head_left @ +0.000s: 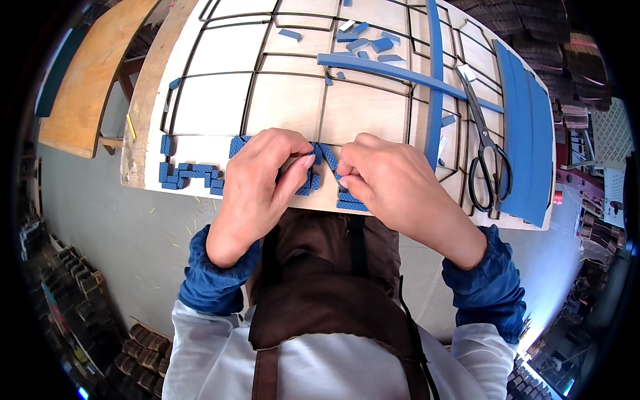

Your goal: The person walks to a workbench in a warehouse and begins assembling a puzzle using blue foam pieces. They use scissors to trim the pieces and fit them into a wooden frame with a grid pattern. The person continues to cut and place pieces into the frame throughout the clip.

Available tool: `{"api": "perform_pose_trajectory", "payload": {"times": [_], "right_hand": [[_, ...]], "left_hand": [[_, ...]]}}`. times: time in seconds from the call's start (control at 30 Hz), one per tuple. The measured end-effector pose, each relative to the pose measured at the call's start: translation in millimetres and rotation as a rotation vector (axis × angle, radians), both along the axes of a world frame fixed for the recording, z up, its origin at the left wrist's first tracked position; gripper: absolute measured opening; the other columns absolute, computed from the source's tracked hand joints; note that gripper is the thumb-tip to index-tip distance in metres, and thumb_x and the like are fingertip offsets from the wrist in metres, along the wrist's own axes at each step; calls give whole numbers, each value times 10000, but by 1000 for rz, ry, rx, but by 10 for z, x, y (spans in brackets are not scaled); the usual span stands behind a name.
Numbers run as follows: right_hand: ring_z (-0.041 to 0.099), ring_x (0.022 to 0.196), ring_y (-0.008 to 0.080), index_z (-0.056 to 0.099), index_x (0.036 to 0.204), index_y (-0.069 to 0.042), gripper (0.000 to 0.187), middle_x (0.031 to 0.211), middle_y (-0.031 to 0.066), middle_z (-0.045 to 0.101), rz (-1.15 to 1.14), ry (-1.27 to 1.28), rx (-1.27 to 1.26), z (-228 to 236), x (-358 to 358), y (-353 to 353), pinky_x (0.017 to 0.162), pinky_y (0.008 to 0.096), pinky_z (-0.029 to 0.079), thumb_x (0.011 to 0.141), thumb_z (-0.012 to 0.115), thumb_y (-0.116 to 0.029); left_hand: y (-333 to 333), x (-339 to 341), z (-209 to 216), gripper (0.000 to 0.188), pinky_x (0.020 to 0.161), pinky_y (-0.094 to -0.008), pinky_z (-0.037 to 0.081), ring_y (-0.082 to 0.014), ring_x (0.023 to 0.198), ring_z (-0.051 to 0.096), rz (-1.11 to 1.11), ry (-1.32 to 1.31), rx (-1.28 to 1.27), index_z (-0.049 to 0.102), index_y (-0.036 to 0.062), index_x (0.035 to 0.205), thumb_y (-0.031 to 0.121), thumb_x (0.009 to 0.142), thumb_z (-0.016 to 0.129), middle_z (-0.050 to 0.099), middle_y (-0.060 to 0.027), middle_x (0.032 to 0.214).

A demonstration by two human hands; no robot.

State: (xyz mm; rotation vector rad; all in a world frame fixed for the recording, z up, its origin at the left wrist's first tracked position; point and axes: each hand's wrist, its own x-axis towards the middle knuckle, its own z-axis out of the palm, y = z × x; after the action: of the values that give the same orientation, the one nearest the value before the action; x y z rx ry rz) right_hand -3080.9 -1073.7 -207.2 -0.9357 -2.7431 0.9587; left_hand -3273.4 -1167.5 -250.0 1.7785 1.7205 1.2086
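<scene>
A pale wooden board (pixel 285 103) is set with thin dark upright strips that form a grid. Along its near edge, small textured blue foam pieces (pixel 193 171) sit beside these strips. My right hand (pixel 390 177) is closed, with thumb and fingers pinching the lower end of a narrow blue foam strip (pixel 329 159). Close to its left, my left hand (pixel 263 183) has bent fingers and thumb closed at the blue pieces by the edge; its fingers cover what they grip. More blue foam (pixel 351 202) lies under my right hand's fingertips.
Black-handled scissors (pixel 485 143) lie on the board's right side. Long blue foam strips (pixel 437 87) cross nearby, with wide blue foam sheets (pixel 527 133) at the right edge. Several blue offcuts (pixel 381 45) are scattered at the far side. A wooden table (pixel 90 73) stands at left.
</scene>
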Motion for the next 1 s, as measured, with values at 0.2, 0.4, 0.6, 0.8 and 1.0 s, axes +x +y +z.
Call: {"api": "perform_pose_trajectory", "payload": {"times": [0.2, 0.4, 0.6, 0.8, 1.0], "right_hand": [[644, 748, 373, 617, 872, -38, 76, 834, 128, 626, 23, 70, -41, -76, 44, 17, 671, 466, 506, 872, 664, -98], [638, 830, 333, 604, 913, -45, 129, 878, 113, 637, 12, 232, -110, -145, 133, -84, 699, 444, 506, 824, 696, -65], [640, 854, 299, 607, 944, -53, 205, 914, 89, 643, -22, 457, 73, 7, 121, -83, 715, 404, 523, 791, 742, -33], [656, 858, 271, 644, 993, -54, 203, 973, 92, 664, -56, 589, 43, 128, 158, -107, 711, 386, 535, 828, 762, -49], [677, 832, 268, 699, 1044, -43, 226, 995, 98, 688, -134, 531, 47, 128, 395, -105, 690, 364, 545, 833, 777, -60]], "left_hand": [[-11, 12, -1, 147, 728, -371, 523, -312, 843, 652, -10, 13, 16, 656, 6, 989, -2, 861, 726, 671, -129, 926], [-45, 46, 63, 173, 733, -349, 535, -297, 844, 665, -19, -17, 55, 666, 7, 1015, -18, 858, 733, 681, -128, 938], [-117, 241, 220, 170, 712, -265, 552, -122, 796, 672, -59, -375, -117, 666, -14, 1045, 10, 897, 747, 712, -81, 949], [-75, 345, 193, 154, 809, -245, 555, -111, 870, 702, -78, -1046, -211, 621, -18, 1146, 18, 997, 635, 719, -70, 984], [-66, 363, 159, 171, 818, -266, 576, -142, 882, 721, -75, -1146, -160, 622, -17, 1169, 17, 1001, 619, 729, -91, 992]]}}
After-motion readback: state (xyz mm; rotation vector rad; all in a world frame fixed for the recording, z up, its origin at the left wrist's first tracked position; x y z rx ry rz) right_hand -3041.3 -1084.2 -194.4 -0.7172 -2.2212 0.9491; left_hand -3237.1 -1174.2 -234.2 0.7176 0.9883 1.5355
